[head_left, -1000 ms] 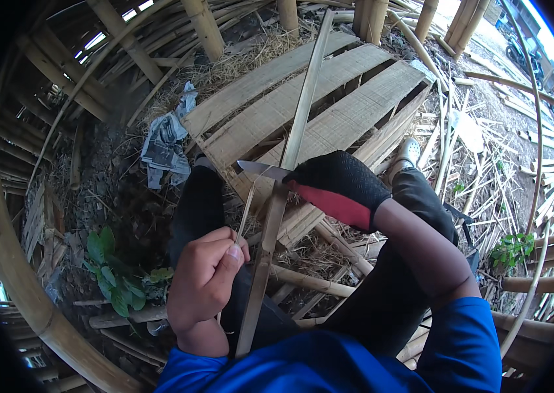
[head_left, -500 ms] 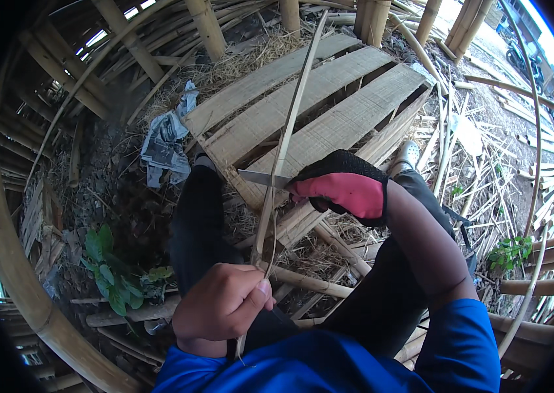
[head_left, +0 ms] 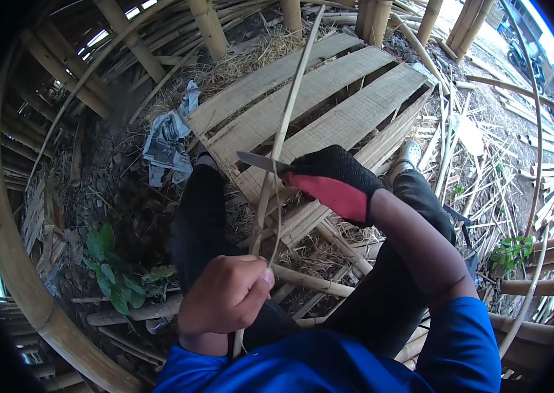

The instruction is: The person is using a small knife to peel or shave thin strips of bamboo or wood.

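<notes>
A long pale bamboo strip (head_left: 294,85) runs from my lap up over a slatted wooden crate (head_left: 339,78). My bare left hand (head_left: 224,298) is closed around its lower end. My right hand (head_left: 332,183), in a black and pink glove, grips a knife (head_left: 257,160). The knife's handle is hidden in the fist. Its blade lies across the strip, touching it, with the tip pointing left. Below the blade a thin sliver (head_left: 279,229) bows away from the strip and runs down to my left thumb.
Crumpled newspaper (head_left: 169,147) lies left of the crate. Bamboo poles (head_left: 206,29) stand at the far side, and a thick curved one (head_left: 21,281) rises at left. Straw and bamboo scraps (head_left: 434,131) litter the ground. A leafy plant (head_left: 113,268) grows at lower left.
My right hand and the knife have shifted slightly up the strip, away from me. The sliver now bows further out from the strip. My left hand has barely moved.
</notes>
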A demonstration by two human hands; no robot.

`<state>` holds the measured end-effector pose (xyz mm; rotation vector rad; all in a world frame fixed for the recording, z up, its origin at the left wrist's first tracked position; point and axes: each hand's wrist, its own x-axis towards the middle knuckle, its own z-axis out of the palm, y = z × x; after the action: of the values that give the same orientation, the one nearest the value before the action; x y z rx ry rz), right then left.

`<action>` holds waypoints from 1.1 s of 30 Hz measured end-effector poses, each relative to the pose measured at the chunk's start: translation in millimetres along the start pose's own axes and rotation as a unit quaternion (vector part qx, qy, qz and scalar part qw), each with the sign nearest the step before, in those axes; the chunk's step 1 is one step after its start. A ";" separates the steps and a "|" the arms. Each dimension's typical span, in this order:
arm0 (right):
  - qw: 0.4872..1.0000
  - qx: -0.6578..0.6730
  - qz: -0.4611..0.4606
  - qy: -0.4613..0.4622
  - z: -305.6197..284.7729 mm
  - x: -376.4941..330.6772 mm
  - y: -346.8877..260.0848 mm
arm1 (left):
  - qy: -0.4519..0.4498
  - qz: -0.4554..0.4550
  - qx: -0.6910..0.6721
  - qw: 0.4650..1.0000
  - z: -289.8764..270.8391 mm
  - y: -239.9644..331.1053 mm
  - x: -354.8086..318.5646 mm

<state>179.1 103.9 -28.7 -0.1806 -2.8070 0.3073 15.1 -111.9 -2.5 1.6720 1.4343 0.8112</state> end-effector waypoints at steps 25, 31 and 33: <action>0.916 0.240 0.316 -0.049 -19.6 4.6 14.4 | 0.092 0.025 0.098 0.991 6.4 -10.4 8.8; 0.966 0.014 0.255 0.041 -13.8 11.5 6.4 | -0.020 -0.022 0.084 0.996 -12.9 -6.0 4.3; 0.978 -0.029 0.176 0.106 -4.4 5.7 13.9 | 0.013 -0.071 0.058 0.996 -12.4 -5.4 1.9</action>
<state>176.4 119.1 -26.2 -0.6855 -2.5625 0.2666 2.1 -107.8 -1.0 1.6269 1.6258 0.6853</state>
